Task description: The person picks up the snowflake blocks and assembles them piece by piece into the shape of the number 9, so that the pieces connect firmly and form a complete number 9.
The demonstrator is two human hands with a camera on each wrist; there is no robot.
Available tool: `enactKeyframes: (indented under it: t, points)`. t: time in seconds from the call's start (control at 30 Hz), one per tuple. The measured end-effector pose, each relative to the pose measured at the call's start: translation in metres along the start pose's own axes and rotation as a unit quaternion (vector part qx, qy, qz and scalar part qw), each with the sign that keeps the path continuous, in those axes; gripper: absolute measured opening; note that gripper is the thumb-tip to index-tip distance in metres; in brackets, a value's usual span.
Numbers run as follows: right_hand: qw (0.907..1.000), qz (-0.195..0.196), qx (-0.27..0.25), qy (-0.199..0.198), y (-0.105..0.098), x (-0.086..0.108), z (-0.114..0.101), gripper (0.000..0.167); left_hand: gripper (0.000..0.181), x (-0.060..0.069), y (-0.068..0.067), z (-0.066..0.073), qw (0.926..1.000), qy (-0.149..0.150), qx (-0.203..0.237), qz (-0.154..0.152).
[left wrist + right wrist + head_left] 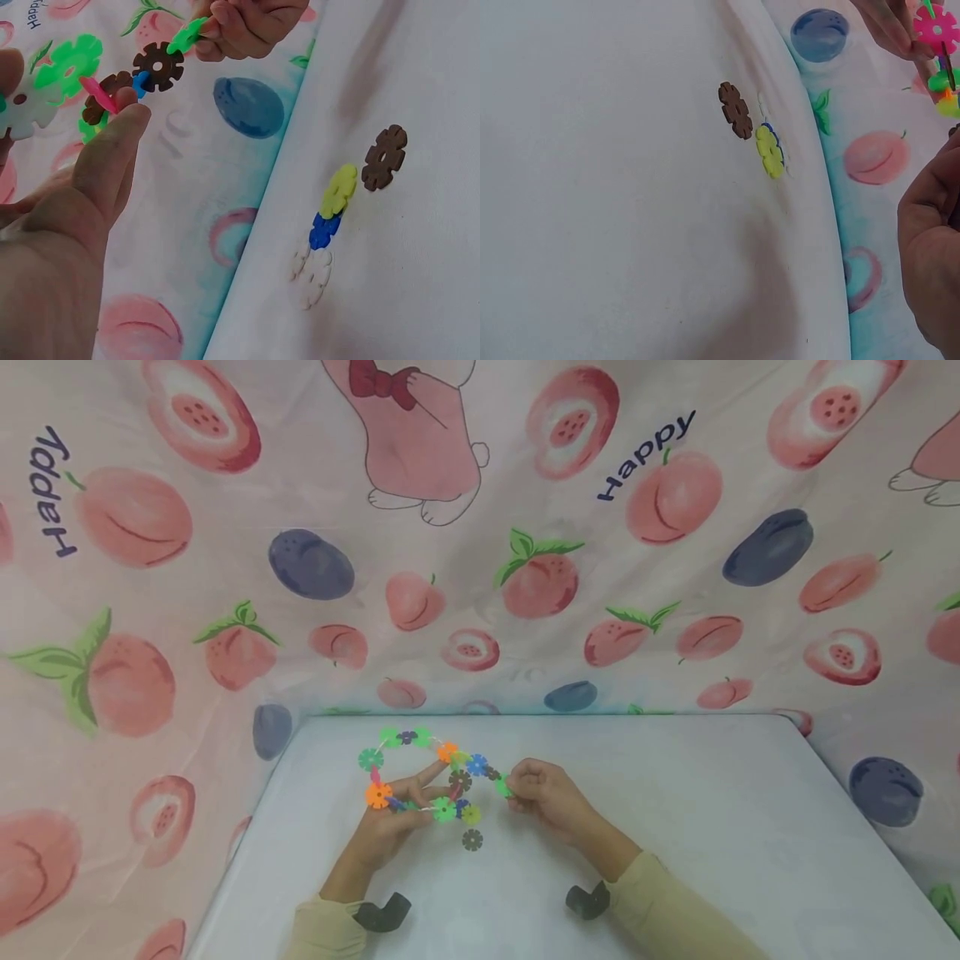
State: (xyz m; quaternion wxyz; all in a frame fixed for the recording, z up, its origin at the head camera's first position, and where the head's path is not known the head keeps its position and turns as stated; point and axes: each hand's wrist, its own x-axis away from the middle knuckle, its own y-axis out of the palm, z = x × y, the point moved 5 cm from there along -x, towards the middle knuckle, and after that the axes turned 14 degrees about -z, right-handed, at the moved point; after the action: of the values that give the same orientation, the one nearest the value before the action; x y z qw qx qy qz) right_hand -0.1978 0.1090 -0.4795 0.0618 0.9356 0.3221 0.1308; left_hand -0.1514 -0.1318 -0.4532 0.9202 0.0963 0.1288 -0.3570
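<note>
A chain of interlocking notched plastic discs point(378, 795), in several colours, forms a loop above the table. My left hand point(382, 835) holds it from below, its fingers spread among the discs. In the left wrist view, a fingertip meets a pink disc point(100, 94) beside brown ones. At the chain's right end my right hand point(551, 797) pinches a green disc point(185, 36) between thumb and fingers. That disc sits next to a brown disc point(158, 67). In the right wrist view, the right hand point(937, 240) shows only partly, and its fingertips are cut off.
Loose discs lie on the white table point(712, 827) below the hands: a brown one point(385, 157), a yellow one point(340, 190), a blue one point(325, 231) and a white one point(319, 277). A fruit-patterned cloth point(465, 568) hangs behind the table's far edge.
</note>
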Motion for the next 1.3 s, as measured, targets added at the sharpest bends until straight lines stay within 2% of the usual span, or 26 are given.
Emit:
enactKeyframes:
  t: [0.2, 0.47, 0.63, 0.83, 0.93, 1.07, 1.3]
  points:
    - [0.9999, -0.009, -0.005, -0.006, 0.000, -0.001, 0.000, 0.008, 0.023, 0.000, -0.001, -0.002, 0.9999, -0.014, -0.001, 0.006]
    - [0.9999, -0.010, 0.002, -0.002, 0.000, -0.001, -0.002, 0.008, 0.012, 0.000, 0.001, -0.003, 0.9996, -0.020, -0.017, 0.013]
    - [0.9999, -0.003, 0.016, 0.002, 0.001, 0.000, -0.007, 0.010, 0.008, 0.000, 0.001, -0.004, 0.9993, -0.020, -0.030, 0.008]
    - [0.9996, 0.013, 0.024, 0.009, 0.003, 0.000, -0.008, 0.011, 0.008, -0.001, 0.002, 0.002, 0.9989, -0.006, -0.047, 0.006]
    - [0.9996, 0.019, 0.018, 0.011, 0.003, 0.000, -0.006, 0.011, 0.012, -0.001, 0.001, 0.003, 0.9994, 0.002, -0.033, 0.010]
    - [0.9999, 0.009, 0.003, 0.005, 0.004, -0.002, -0.003, 0.010, 0.031, 0.002, 0.000, 0.004, 0.9997, 0.022, 0.007, 0.009]
    - [0.9985, -0.051, 0.002, -0.020, 0.006, -0.001, -0.005, 0.024, 0.043, 0.002, -0.003, 0.006, 0.9932, 0.053, 0.103, -0.013]
